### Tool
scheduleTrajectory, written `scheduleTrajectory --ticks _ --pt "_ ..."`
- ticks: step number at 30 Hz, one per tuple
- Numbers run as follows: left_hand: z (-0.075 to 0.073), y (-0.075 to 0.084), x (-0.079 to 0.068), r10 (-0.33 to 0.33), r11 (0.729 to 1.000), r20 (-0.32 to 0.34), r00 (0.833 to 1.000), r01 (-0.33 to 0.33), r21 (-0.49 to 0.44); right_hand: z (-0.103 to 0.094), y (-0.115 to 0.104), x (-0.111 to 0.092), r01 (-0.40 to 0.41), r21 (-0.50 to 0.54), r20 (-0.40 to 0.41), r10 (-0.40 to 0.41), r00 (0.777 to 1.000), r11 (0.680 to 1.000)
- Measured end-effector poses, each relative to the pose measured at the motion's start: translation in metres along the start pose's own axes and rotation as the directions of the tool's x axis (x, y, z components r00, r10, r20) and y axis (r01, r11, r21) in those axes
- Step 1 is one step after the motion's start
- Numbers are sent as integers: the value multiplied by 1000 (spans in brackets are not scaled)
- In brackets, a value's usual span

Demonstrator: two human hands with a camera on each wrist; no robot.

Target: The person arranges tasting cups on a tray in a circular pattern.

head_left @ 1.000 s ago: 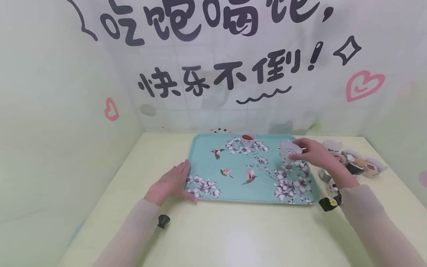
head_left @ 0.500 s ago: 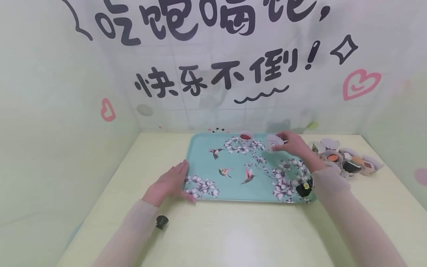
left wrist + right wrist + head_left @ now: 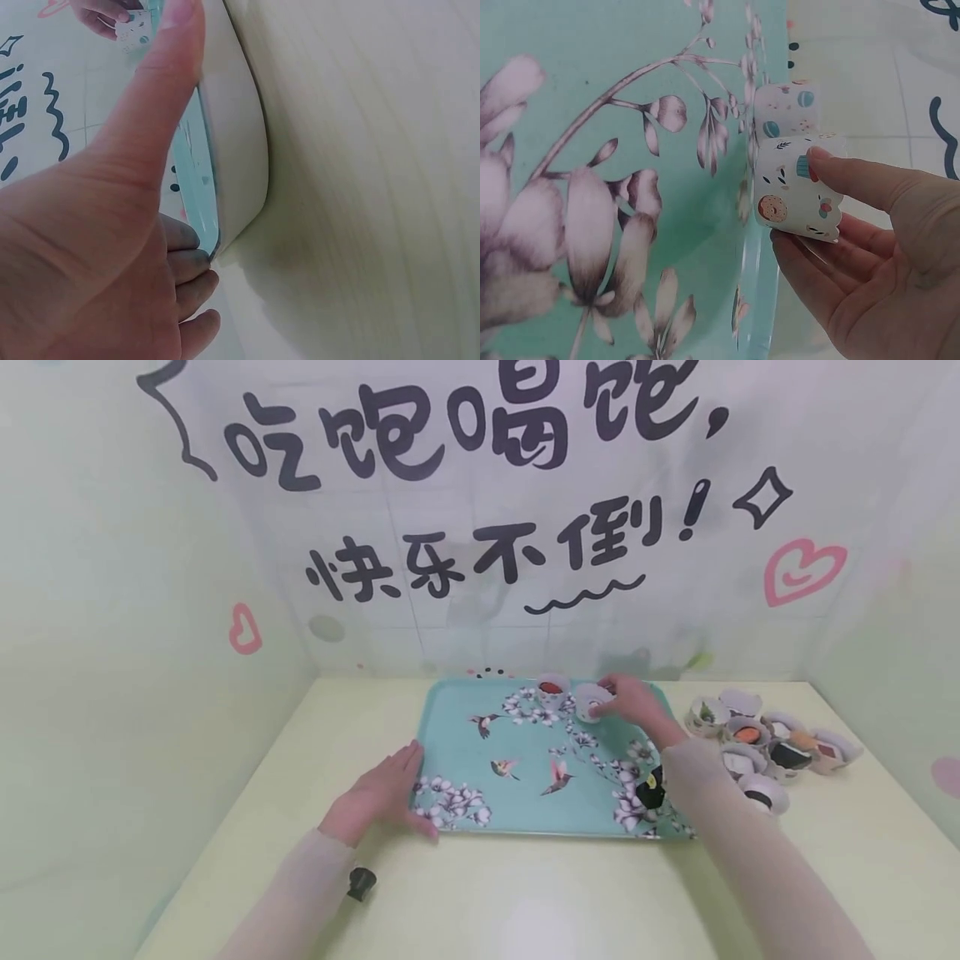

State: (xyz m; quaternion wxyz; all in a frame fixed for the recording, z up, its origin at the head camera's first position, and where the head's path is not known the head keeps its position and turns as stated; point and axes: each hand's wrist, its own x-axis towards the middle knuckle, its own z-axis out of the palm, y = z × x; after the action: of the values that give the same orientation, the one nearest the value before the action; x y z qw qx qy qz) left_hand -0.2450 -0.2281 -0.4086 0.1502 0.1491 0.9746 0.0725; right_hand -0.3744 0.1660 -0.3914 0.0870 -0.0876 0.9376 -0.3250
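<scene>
The table (image 3: 480,902) supports a teal, floral-printed tray (image 3: 459,727) across its far middle. A cluster of small cups (image 3: 786,758) sits on the table, right of the tray. Left hand (image 3: 382,789): fingers extended against the tray's left edge, thumb spread toward its near left corner. Right hand (image 3: 633,700): thumb and fingers grip a printed cup (image 3: 789,199) at the tray's far side, right of centre; base contact cannot be determined. A red-filled cup (image 3: 552,696) is located just left of the gripped cup.

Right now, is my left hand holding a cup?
No, your left hand touches the tray, while your right hand holds a white patterned cup.
</scene>
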Motion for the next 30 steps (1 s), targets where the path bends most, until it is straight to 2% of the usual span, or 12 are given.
scheduleTrajectory --ticks 9,18,30 --pt "2 -1 1 -21 999 -9 1000 21 28 13 -5 15 -64 -13 15 65 998 998" --pt "4 2 2 -15 1000 2 1000 15 -5 16 -5 14 -80 38 34 79 996 996" --pt "4 1 5 -8 1000 -1 1000 8 18 -8 -5 -3 -43 52 71 39 997 998"
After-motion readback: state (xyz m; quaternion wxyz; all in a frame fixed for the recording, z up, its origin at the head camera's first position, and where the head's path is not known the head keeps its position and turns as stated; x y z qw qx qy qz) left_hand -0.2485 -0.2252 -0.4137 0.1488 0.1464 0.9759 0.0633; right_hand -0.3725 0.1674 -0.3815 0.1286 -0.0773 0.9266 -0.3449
